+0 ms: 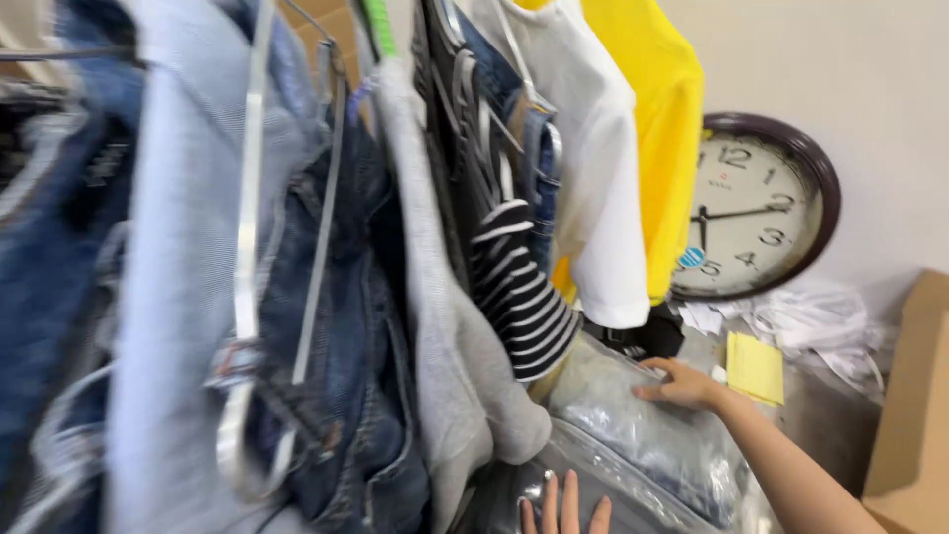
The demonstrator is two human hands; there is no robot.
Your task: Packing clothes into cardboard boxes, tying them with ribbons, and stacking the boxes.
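Observation:
My right hand (pixel 680 384) reaches in from the lower right and rests flat on a clear plastic bag of folded clothing (pixel 643 435) under a crowded clothes rack. My left hand (pixel 565 509) shows only its fingers at the bottom edge, spread and pressed on another shiny plastic bag (pixel 514 489). Above the bags hang a black-and-white striped sleeve (pixel 519 287), a grey sweatshirt (pixel 440 336), a white shirt (pixel 598 168) and a yellow shirt (pixel 667 129).
Blue jeans (pixel 346 396) and pale denim hang on metal hangers at left, blurred. A round brown-rimmed wall clock (pixel 756 208) leans against the wall at right, with crumpled white plastic (pixel 811 321), a yellow paper (pixel 754 368) and a cardboard box (pixel 909 415).

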